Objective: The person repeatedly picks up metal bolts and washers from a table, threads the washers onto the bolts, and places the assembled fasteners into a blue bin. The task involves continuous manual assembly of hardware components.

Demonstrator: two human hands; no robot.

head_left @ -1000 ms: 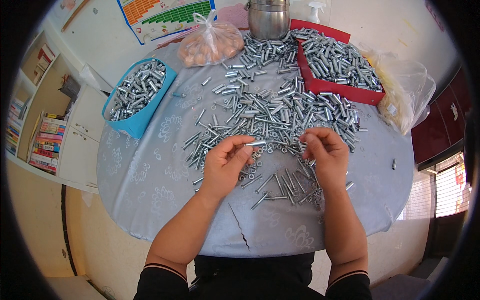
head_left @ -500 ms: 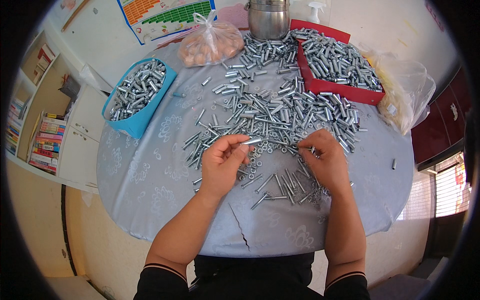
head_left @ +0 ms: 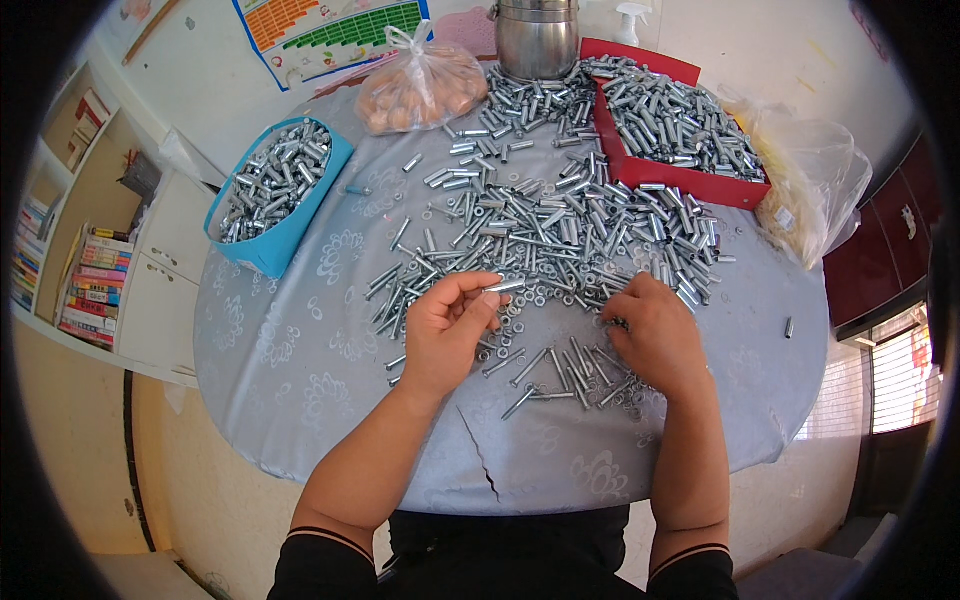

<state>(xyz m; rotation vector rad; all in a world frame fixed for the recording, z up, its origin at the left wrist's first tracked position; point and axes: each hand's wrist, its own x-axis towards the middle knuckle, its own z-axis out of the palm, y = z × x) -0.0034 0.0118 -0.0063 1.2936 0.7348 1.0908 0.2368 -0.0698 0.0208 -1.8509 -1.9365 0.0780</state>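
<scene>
A round table under a grey cloth (head_left: 300,360) carries a big heap of silver metal sleeves and bolts (head_left: 560,215). My left hand (head_left: 448,330) pinches one metal sleeve (head_left: 503,286) between thumb and fingertips, held level just above the cloth. My right hand (head_left: 655,335) lies palm down on the loose bolts and washers (head_left: 560,365) near the heap's front edge, fingers curled over small pieces; what it grips is hidden.
A blue tray (head_left: 275,190) of metal sleeves stands at the far left, a red tray (head_left: 680,125) of the same at the far right. A bag of brown round items (head_left: 425,85), a steel pot (head_left: 537,38) and a clear plastic bag (head_left: 815,185) ring the back. Shelves (head_left: 80,250) stand left.
My left hand has kept the sleeve and shifted slightly. My right hand moved from a raised pinch beside the left hand down and rightward onto the loose parts.
</scene>
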